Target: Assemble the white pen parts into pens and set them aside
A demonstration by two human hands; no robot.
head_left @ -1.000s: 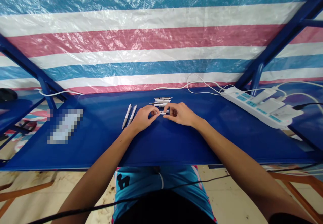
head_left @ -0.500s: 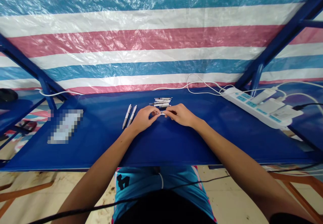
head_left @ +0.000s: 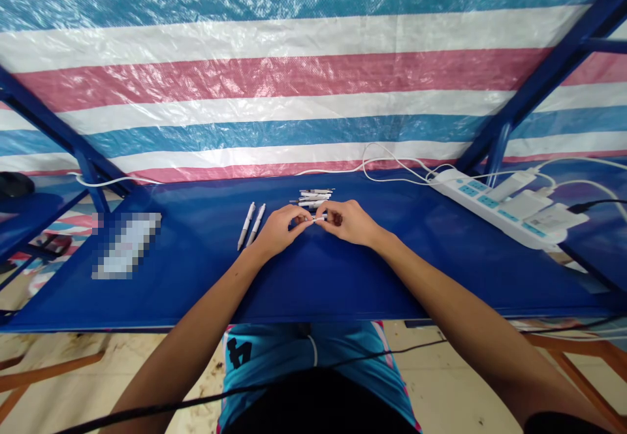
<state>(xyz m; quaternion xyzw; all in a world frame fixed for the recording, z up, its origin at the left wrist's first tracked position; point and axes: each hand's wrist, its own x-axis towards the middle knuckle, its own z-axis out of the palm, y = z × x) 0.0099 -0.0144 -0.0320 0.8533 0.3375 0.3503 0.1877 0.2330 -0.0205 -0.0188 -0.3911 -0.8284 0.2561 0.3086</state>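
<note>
Between my two hands is a small white pen point(head_left: 321, 218), mostly covered by the fingers. My left hand point(head_left: 284, 230) pinches its left end with thumb and forefinger. On the other end, the thumb and forefinger of my right hand point(head_left: 350, 222) are closed, the remaining fingers curled. Just behind the hands lies a small pile of white and grey pens point(head_left: 313, 196), partly hidden by the fingers. Two white pens with grey grips, a left one point(head_left: 246, 226) and a right one point(head_left: 257, 224), lie side by side left of my left hand.
The blue tabletop point(head_left: 196, 284) reaches a striped plastic sheet point(head_left: 294, 75) at the back. A white power strip point(head_left: 494, 205) with plugged-in adapters and cables lies at the right. A blurred-out pale rectangle point(head_left: 128, 245) lies at the left. A black cable point(head_left: 206, 396) crosses my lap.
My right hand's fingers have shifted on the pen: thumb and forefinger now meet nearer my left fingertips, and more of the pen's right part shows. The left hand stays put.
</note>
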